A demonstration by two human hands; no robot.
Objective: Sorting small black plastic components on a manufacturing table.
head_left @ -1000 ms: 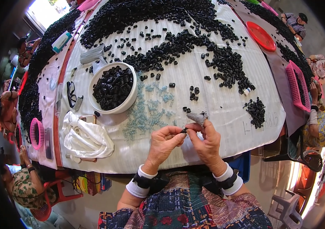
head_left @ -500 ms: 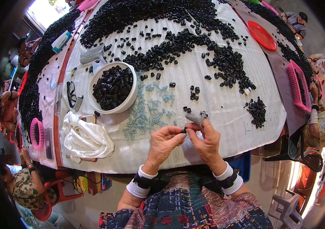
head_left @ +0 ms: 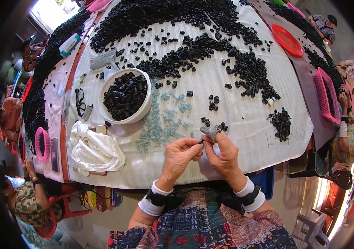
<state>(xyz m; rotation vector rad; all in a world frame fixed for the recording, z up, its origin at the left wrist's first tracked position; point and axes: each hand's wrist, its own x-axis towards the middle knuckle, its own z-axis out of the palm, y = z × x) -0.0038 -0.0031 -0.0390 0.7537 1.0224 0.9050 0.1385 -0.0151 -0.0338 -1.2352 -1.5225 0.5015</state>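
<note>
Between its thumb and fingertips, my left hand [head_left: 181, 157] pinches a small black plastic part [head_left: 202, 141], mostly hidden by the fingers. Close against it, my right hand [head_left: 223, 157] is closed with a grey fabric finger cover [head_left: 211, 132] on or at its fingers; I cannot tell whether it is worn or gripped. Whether the right fingertips also touch the black part is hidden. A few loose black parts [head_left: 205, 121] lie just beyond. Small clear bluish springs [head_left: 164, 120] are spread to the left of my hands.
A white bowl [head_left: 132, 119] full of black parts stands left of the springs, beside a white cloth [head_left: 96, 147] and glasses [head_left: 79, 102]. Black parts are heaped [head_left: 164, 16] at the back. A smaller pile [head_left: 281, 124] lies right. Other people sit at both side tables.
My right hand has tilted, and the grey finger cover has shifted slightly left and down toward the left fingertips. My left hand stays almost in place. The whole view has shifted slightly.
</note>
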